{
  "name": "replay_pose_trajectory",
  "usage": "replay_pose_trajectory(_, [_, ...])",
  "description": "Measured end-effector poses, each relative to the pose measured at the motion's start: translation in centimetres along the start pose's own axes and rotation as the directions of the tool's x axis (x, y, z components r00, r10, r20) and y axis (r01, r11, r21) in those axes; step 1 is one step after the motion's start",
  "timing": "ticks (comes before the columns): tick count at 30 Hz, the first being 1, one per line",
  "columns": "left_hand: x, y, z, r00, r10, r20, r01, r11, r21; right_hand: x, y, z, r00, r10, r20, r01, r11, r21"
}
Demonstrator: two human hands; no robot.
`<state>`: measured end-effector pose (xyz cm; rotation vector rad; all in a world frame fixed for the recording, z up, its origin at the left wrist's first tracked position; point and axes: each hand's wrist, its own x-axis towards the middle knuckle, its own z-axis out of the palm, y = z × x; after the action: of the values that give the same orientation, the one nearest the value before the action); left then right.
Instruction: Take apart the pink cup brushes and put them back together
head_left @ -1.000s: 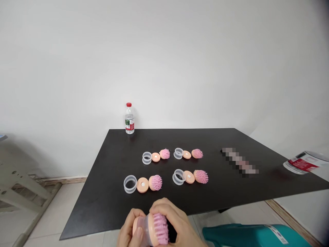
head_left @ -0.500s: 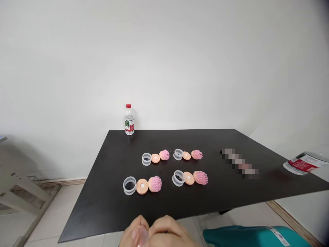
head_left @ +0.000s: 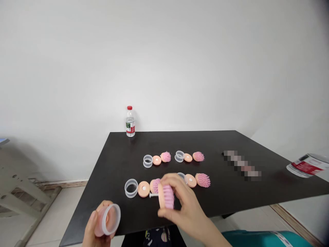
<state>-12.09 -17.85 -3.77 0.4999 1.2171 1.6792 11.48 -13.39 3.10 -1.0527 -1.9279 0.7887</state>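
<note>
At the near left edge of the table, my left hand [head_left: 91, 229] is closed around a translucent plastic cup [head_left: 114, 219], its open rim facing right; a peach-coloured piece shows inside. My right hand [head_left: 187, 206] grips a brush head [head_left: 168, 197] by its edges, pink bristles to the right and a white stem [head_left: 153, 195] sticking out leftward. Behind this stem lies another pink brush head [head_left: 154, 185], partly covered. Beside it are a peach disc [head_left: 143, 189] with a white centre and a clear ring [head_left: 131, 188]. My right hand partly hides another clear ring [head_left: 182, 177].
Similar rows of ring, disc and brush head [head_left: 198, 156] lie on the black table [head_left: 102, 171]. A red-capped water bottle [head_left: 130, 127] stands at the back left. At the right are a blurred-out object [head_left: 241, 165] and a labelled container [head_left: 307, 166]. A teal seat [head_left: 246, 238] is below.
My hands were together at the near edge and have moved apart. The left went left with the cup; the right rose over the table with the brush head and its stem.
</note>
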Motion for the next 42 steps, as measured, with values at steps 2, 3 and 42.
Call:
replay_pose_trajectory(2, [1.5,0.0,-0.6,1.0,0.027,-0.006,-0.027,1.0,0.006,3.0,-0.1,0.5,0.999,0.043,-0.005,-0.043,0.999,0.024])
replay_pose_trajectory(3, [2.1,0.0,-1.0,0.999,0.036,-0.014,-0.035,0.999,0.01,4.5,-0.2,1.0,0.999,0.052,0.013,-0.052,0.999,0.011])
replay_pose_trajectory(42, [1.9,0.0,-0.9,0.96,0.279,0.005,-0.275,0.944,0.182,10.7,-0.7,6.7,0.956,-0.125,0.267,0.159,0.981,-0.109])
